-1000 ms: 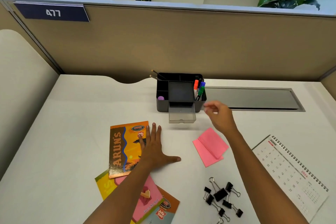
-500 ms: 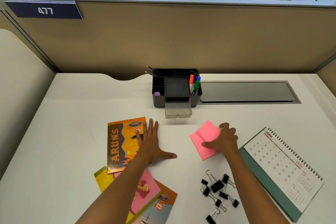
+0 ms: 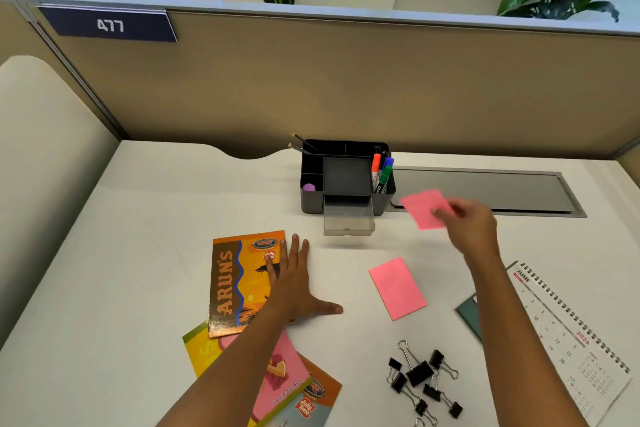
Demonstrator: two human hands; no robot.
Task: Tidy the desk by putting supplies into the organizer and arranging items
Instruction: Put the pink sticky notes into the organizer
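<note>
Pink note (image 3: 423, 207) held in the air, pinched at its right edge by the right hand (image 3: 472, 225), just right of the organizer (image 3: 348, 180) near the desk's back edge; its open drawer (image 3: 348, 220) lies down-left of the note. Second note (image 3: 397, 288) lies flat mid-desk, long axis running toward the front edge. Left hand (image 3: 294, 282) is spread flat, fingers straight, pressing the notebook (image 3: 239, 282); the right is the nearer one.

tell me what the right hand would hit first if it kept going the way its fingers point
Probably the black desk organizer: the right hand, pinching a pink sticky note, points up-left toward its marker side. Depth is unclear, so it may pass above.
</note>
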